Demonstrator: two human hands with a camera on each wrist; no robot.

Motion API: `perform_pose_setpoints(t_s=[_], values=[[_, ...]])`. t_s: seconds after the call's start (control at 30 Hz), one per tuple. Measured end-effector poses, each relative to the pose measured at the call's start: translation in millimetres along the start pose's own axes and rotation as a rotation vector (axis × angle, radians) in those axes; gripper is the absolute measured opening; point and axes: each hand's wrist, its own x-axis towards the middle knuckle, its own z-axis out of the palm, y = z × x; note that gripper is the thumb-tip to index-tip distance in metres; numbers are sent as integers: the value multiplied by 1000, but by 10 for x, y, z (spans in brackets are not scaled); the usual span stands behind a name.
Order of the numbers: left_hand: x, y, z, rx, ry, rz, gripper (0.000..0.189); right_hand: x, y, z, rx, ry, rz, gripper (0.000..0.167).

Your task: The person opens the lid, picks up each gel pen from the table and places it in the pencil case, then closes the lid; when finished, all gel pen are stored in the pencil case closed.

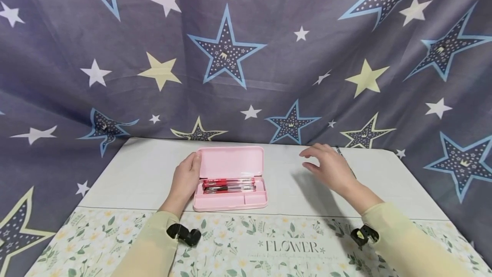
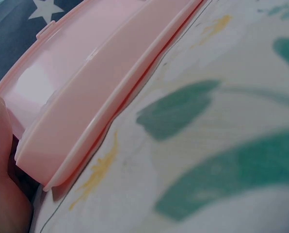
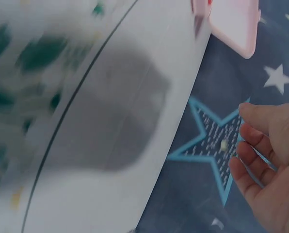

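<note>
A pink pencil case [image 1: 230, 205] stands with its lid [image 1: 232, 161] raised. Inside it lie several pens [image 1: 228, 181] with red and black parts and clear barrels. My left hand [image 1: 186, 177] holds the case at its left side, the thumb at the lid's edge and the other fingers mostly hidden behind. In the left wrist view the case's front wall [image 2: 86, 121] runs beside that hand. To the right of the case, my right hand [image 1: 328, 169] hovers over the table, fingers loosely bent, thumb apart, holding nothing. A thin dark pen-like thing [image 1: 338, 151] lies partly hidden behind it.
The table has a white rear part [image 1: 153, 170] and a floral cloth [image 1: 215, 243] in front with the printed word FLOWER. Behind and at the sides hangs a dark curtain [image 1: 276, 67] with stars. A black band with a small device [image 1: 183, 234] sits on each wrist.
</note>
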Motion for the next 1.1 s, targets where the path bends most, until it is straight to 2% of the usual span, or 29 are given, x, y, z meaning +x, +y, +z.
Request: perform_pose_setpoints(t_s=[0.53, 0.83, 1.1], values=[[-11, 5, -1, 5, 4, 0, 66, -246, 591, -107, -53, -42, 141, 29], [-5, -6, 7, 4, 2, 3, 67, -410, 911, -106, -68, -134, 265, 31], [-5, -4, 6, -2, 1, 4, 68, -544, 1085, -126, -44, -216, 366, 38]])
